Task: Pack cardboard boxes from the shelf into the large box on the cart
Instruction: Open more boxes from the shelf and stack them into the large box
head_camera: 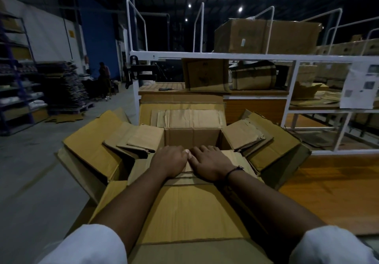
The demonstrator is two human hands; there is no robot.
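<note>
A large open cardboard box stands in front of me, its flaps spread outward. Nested inside it is a smaller open box with its own flaps folded out. My left hand and my right hand lie side by side, palms down, on the near flap of the smaller box, with the fingers curling over its inner edge. On the white shelf frame behind stand a small cardboard box and a rolled cardboard piece.
A big carton sits on top of the white shelf rack. An orange wooden surface extends to the right. Blue shelving, stacked flat cardboard and a person are far left across the grey floor.
</note>
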